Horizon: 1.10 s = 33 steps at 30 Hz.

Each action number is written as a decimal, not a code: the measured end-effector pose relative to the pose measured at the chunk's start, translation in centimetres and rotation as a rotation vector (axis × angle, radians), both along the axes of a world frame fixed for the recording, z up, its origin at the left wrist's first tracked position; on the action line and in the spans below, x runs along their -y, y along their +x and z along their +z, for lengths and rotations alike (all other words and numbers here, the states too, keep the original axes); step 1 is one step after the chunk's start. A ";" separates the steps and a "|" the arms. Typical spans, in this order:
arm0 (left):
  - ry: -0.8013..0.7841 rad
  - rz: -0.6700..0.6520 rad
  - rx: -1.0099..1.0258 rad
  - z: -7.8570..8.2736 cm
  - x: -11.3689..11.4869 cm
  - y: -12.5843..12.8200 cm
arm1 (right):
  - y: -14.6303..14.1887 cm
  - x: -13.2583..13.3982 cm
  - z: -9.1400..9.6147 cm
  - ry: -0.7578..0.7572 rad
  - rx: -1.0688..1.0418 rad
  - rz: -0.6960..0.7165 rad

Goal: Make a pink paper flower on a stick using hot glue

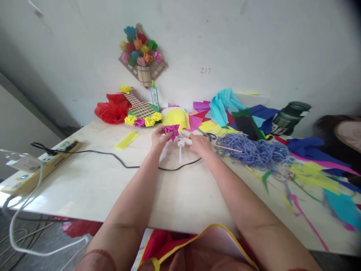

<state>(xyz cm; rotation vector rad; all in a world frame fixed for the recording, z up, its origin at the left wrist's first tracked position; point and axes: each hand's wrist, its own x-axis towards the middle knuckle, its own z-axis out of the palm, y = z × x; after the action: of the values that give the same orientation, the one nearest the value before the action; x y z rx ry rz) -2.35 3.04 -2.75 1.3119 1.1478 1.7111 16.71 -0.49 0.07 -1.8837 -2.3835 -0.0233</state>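
**Hands at centre of frame, flower and tool held**

Left hand (158,137): fingers pinched shut on a magenta paper flower (172,131), held just above the table (84,180) at mid-frame.

Right hand (200,144): closed round a white gun-shaped tool (181,144), its handle pointing down and its front end touching or just beside the flower; which of the two could not be told.

Black cable (113,156): ran across the table from the power strip (53,154) at the left edge and curved under both hands.

Behind the hands, against the wall:
- yellow paper (176,117), directly beyond the flower;
- guitar-shaped craft (141,110) edged with paper roses;
- red plastic bag (113,108), to its left;
- glue bottle (154,96), upright.

Yellow paper strip (126,140): lay flat, left of the left hand.

Right of the right hand:
- scissors (207,134), near;
- wooden stick (228,148), resting on a heap of purple yarn (254,152);
- turquoise paper (225,103), beyond;
- dark green flask (287,118), at upper right;
- coloured paper scraps (313,169), strewn towards the lower right.

Wall, upper centre: paper-flower bouquet (142,52) on a lattice.

Far right edge: part of another person (345,133), blurred.
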 end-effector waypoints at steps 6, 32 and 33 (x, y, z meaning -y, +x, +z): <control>-0.021 0.023 0.026 -1.0 -0.6 -0.2 | 2.0 -1.0 -0.8 0.150 -0.228 -0.190; 0.051 -0.078 -0.189 -1.0 -0.2 0.3 | 3.3 -1.1 2.8 -0.212 -1.186 0.099; 0.052 -0.090 -0.188 -0.9 -0.2 0.4 | 3.5 -1.1 2.8 -0.223 -1.193 0.117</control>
<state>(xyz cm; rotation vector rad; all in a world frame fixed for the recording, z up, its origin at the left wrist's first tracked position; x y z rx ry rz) -1.95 3.19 -3.66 1.5591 1.1366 1.5889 20.21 0.62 2.88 -1.1902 -1.6271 1.0685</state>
